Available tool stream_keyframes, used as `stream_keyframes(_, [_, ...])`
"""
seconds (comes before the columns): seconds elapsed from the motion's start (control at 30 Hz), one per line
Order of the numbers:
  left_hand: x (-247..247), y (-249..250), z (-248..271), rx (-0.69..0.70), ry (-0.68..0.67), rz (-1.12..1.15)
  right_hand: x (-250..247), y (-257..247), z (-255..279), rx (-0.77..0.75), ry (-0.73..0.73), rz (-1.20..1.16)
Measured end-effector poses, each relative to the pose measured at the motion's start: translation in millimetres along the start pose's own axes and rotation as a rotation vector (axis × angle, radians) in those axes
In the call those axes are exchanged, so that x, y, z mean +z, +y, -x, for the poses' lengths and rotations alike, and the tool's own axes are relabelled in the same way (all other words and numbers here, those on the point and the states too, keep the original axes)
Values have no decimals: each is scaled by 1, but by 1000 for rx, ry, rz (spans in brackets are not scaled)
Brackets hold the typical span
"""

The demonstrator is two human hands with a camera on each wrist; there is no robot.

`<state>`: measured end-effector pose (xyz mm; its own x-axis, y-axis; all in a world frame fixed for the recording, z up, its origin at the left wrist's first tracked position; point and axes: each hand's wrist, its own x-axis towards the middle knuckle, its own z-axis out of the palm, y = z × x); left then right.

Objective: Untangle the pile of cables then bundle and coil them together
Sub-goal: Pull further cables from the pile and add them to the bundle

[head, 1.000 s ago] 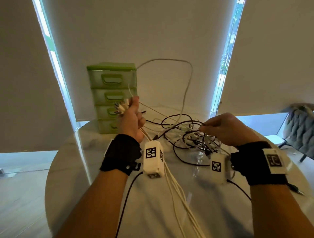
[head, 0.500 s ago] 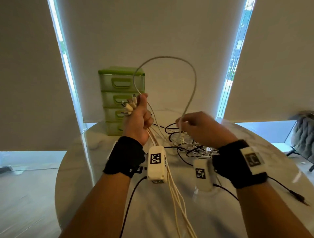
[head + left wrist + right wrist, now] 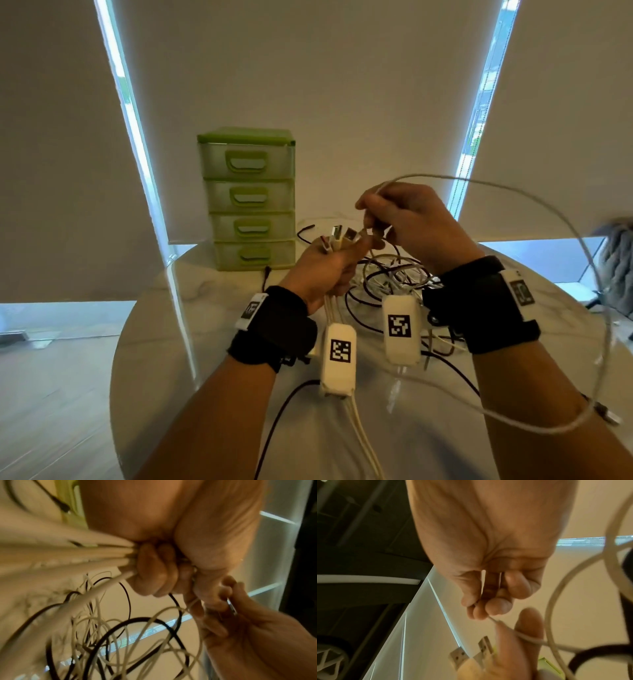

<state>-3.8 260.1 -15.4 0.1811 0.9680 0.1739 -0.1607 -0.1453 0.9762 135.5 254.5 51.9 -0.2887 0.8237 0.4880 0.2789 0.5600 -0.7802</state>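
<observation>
A round marble tabletop [image 3: 212, 349] carries a green drawer unit [image 3: 247, 198] at its far edge and, near its middle, a tangled pile of cables [image 3: 390, 277]. Above the pile, the left hand [image 3: 325, 270] grips a bunch of white cables [image 3: 339, 240], plugs up. The right hand [image 3: 407, 219] pinches a grey cable [image 3: 596, 284] looping wide to the right.

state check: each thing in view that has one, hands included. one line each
left hand: grips a bunch of white cables, plug ends up.
white cables: gathered, USB plugs sticking out above the fist.
right hand: pinches the grey cable near its end.
grey cable: lifted, one wide loop in the air.
cable pile: tangled, on the table.
drawer unit: all four drawers shut.
</observation>
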Motion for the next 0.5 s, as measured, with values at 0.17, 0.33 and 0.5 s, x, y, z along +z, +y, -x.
stream_keyframes(0.17, [-3,-4,-8,25,337,-3,1,13,-4,84,-217,305])
stream_keyframes(0.33, [-25,5,-11,53,529,166,-17,25,1,305,-421,636])
stream_keyframes(0.5, [-39,9,-13,46,751,308,-62,36,0,289,-186,516])
